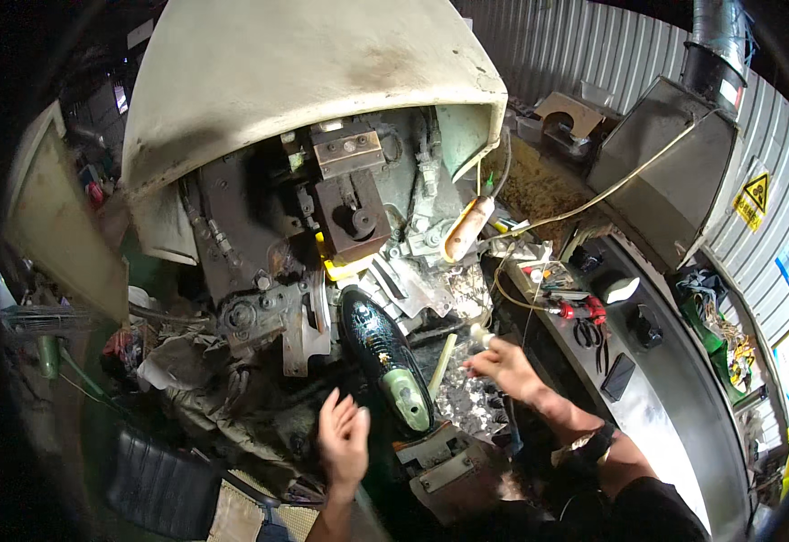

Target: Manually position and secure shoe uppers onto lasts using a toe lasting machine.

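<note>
A glossy black shoe upper (372, 332) sits stretched over a green shoe last (407, 397) in front of the machine, its toe end up against the metal plates. My left hand (345, 438) hovers just left of the last's heel, apart from it, fingers loosely bent and nothing visible in them. To the right of the shoe, my right hand (507, 369) is closed, with a small pale piece (481, 335) showing at its fingertips; its kind is too small to make out. A pale yellowish stick (442, 366) stands between the shoe and that hand.
A large machine with a cream hood (313, 63) rises ahead. A stained bottle (469, 228) with a green tip hangs at its right. On the right-hand bench lie a red power tool (582, 311), black-handled scissors (590, 340) and a phone (618, 376). A black chair (161, 479) stands lower left.
</note>
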{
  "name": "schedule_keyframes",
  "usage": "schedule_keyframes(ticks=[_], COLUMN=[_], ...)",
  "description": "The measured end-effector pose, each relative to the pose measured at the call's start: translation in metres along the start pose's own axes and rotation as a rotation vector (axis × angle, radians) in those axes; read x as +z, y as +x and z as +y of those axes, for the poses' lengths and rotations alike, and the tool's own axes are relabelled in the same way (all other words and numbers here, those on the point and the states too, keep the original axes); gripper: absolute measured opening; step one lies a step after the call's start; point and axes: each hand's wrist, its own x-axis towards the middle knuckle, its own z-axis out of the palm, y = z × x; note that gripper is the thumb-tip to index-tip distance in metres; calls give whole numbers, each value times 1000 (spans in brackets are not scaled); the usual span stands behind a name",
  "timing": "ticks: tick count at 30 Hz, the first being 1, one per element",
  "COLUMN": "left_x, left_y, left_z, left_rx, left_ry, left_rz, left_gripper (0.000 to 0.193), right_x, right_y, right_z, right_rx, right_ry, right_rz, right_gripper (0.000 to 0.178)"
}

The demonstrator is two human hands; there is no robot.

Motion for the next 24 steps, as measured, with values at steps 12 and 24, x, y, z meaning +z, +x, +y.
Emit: schedule_keyframes(ticks=[12, 24], left_x=[89, 102], left_y=[4, 6], left_z=[27, 19], left_rx=[440, 374], left_ry=[439, 546], left_rz=[-17, 178], left_gripper=[99, 102], right_x=[18, 23], right_y=[-11, -24], right_z=[34, 22], right_rx=[-108, -327], right_ry=[-787, -654], right_rz=[-2, 96], right_gripper=[34, 18])
